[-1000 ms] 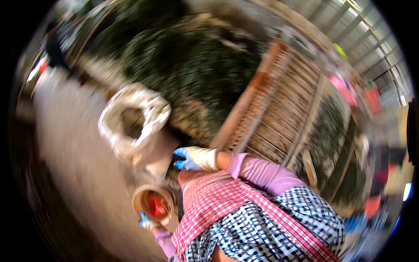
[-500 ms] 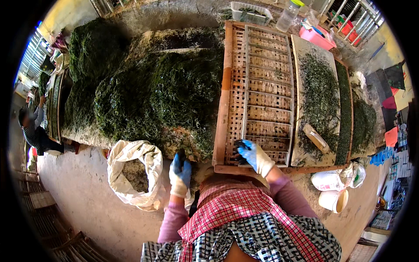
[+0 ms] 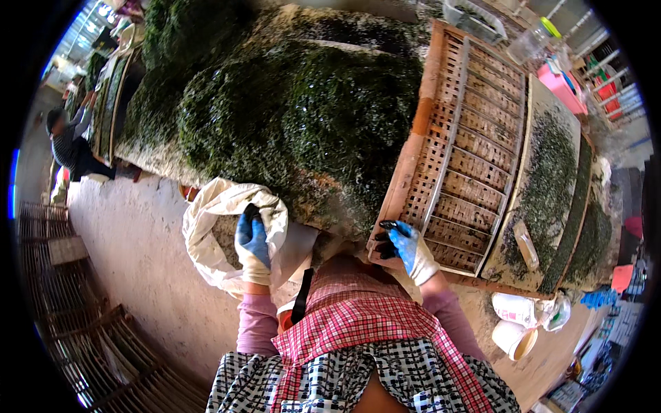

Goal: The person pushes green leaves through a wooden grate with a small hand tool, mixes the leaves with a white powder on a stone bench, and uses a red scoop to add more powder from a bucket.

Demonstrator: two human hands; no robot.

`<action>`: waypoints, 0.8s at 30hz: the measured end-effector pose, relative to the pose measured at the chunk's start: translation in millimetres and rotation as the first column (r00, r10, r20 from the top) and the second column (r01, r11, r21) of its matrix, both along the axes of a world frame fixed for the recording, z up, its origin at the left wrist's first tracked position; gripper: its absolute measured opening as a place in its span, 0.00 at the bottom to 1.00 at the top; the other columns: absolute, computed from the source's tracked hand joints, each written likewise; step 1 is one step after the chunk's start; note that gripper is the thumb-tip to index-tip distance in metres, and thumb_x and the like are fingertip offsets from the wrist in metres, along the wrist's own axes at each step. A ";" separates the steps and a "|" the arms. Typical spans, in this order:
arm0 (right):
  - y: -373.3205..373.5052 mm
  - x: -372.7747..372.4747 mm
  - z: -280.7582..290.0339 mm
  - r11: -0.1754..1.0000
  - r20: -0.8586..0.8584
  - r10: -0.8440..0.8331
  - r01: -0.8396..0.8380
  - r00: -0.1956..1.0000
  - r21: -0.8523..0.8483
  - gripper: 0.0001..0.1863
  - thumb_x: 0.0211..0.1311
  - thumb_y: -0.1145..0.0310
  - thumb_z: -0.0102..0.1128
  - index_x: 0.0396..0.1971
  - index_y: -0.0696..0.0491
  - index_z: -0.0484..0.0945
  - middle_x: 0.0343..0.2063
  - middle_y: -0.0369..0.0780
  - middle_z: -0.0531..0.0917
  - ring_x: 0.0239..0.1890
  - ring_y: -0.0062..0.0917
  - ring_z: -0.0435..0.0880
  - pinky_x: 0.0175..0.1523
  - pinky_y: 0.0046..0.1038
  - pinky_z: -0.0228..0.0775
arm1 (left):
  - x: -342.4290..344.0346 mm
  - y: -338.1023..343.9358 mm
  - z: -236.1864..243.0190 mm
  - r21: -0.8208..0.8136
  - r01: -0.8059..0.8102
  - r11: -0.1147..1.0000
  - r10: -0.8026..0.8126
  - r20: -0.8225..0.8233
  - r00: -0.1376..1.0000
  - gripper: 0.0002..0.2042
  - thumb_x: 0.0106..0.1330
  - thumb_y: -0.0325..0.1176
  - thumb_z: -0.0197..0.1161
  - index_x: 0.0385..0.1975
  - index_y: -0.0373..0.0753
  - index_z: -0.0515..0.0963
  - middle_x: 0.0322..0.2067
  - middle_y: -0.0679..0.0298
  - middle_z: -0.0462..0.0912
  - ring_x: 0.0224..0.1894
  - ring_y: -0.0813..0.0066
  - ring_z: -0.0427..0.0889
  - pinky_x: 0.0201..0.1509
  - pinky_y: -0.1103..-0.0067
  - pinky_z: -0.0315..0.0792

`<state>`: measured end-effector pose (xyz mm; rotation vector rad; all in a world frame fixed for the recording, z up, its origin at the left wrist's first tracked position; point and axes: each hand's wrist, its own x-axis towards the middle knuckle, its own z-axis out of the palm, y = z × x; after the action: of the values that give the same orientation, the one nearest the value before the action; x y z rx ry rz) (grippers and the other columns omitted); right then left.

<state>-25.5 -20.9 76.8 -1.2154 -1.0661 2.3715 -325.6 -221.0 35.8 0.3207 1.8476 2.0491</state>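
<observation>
Over a white sack (image 3: 203,237) and by a wooden frame (image 3: 413,148), left hand (image 3: 253,242) and right hand (image 3: 409,249) loosely curled

the white sack (image 3: 200,237) stands upright on the floor against the near side of the heap, its mouth wide open and the rim rolled into thick, crumpled folds; the speckled contents are too dim to name. the left hand (image 3: 253,241) hangs over that mouth. the brown lattice panel (image 3: 421,180), pierced with small square holes, lies flat beside the dark green heap (image 3: 310,113). a ladder-like metal frame rests on it. the right hand (image 3: 408,249) is at its near left corner, contact unclear.
</observation>
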 end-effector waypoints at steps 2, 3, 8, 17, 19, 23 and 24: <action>1.3 -25.0 -23.9 0.992 -0.026 0.108 -0.106 0.994 0.071 0.09 0.70 0.73 0.54 0.47 0.54 0.79 0.29 0.32 0.81 0.27 0.17 0.80 0.32 0.22 0.76 | -8.3 -44.3 6.9 -0.108 -0.111 0.988 0.114 0.021 0.993 0.17 0.72 0.26 0.53 0.59 0.31 0.72 0.55 0.61 0.78 0.53 0.75 0.77 0.59 0.79 0.70; 0.8 -42.1 -13.7 0.991 -0.023 0.130 -0.130 0.991 0.011 0.08 0.69 0.74 0.55 0.44 0.53 0.79 0.26 0.29 0.79 0.26 0.15 0.77 0.32 0.20 0.74 | -11.9 -67.1 0.6 -0.163 -0.162 0.973 0.158 -0.036 0.987 0.17 0.72 0.25 0.54 0.59 0.31 0.72 0.56 0.61 0.78 0.52 0.76 0.77 0.58 0.80 0.70; -9.2 -102.3 -26.1 0.956 -0.049 0.293 -0.294 0.955 -0.010 0.10 0.71 0.71 0.54 0.48 0.54 0.80 0.33 0.30 0.81 0.33 0.14 0.77 0.38 0.18 0.73 | -15.8 -135.4 -16.7 -0.388 -0.239 0.890 0.194 -0.151 0.969 0.15 0.70 0.30 0.55 0.53 0.32 0.77 0.42 0.65 0.83 0.41 0.80 0.77 0.48 0.82 0.72; -138.6 -318.5 -97.4 0.796 -0.269 0.603 -0.585 0.751 0.154 0.18 0.67 0.69 0.55 0.56 0.55 0.73 0.47 0.39 0.80 0.48 0.29 0.78 0.53 0.28 0.72 | -103.8 -109.3 -130.2 -0.102 -0.198 0.975 0.222 0.373 0.901 0.10 0.64 0.29 0.58 0.43 0.36 0.77 0.31 0.65 0.78 0.32 0.71 0.75 0.35 0.75 0.71; -189.1 -340.8 -131.9 0.750 -0.110 0.661 -0.654 0.742 0.096 0.20 0.65 0.66 0.56 0.55 0.54 0.74 0.49 0.44 0.79 0.51 0.37 0.78 0.54 0.34 0.71 | -121.9 -158.3 -208.6 -0.531 -0.267 0.804 0.408 0.167 0.897 0.18 0.60 0.36 0.57 0.47 0.31 0.76 0.31 0.51 0.84 0.30 0.59 0.81 0.35 0.68 0.74; -177.9 -346.1 -68.2 0.373 0.640 0.509 -0.818 0.575 0.438 0.25 0.63 0.60 0.56 0.57 0.58 0.71 0.53 0.53 0.77 0.57 0.46 0.74 0.61 0.40 0.66 | -66.7 -109.1 -175.0 -0.741 -0.500 0.449 0.435 -0.307 0.847 0.32 0.63 0.45 0.52 0.62 0.27 0.65 0.47 0.35 0.79 0.47 0.40 0.80 0.54 0.60 0.72; -177.8 -353.5 -63.3 0.405 0.630 0.484 -0.794 0.608 0.454 0.26 0.64 0.60 0.55 0.58 0.60 0.69 0.54 0.55 0.76 0.59 0.46 0.73 0.63 0.39 0.64 | -60.8 -109.8 -171.0 -0.725 -0.444 0.526 0.507 -0.152 0.848 0.33 0.64 0.47 0.50 0.64 0.27 0.63 0.50 0.33 0.77 0.50 0.38 0.78 0.57 0.60 0.71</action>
<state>-379.0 -198.7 13.5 -1.0710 -2.7466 1.6913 -386.4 -330.8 -135.1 -0.5562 2.7333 1.3032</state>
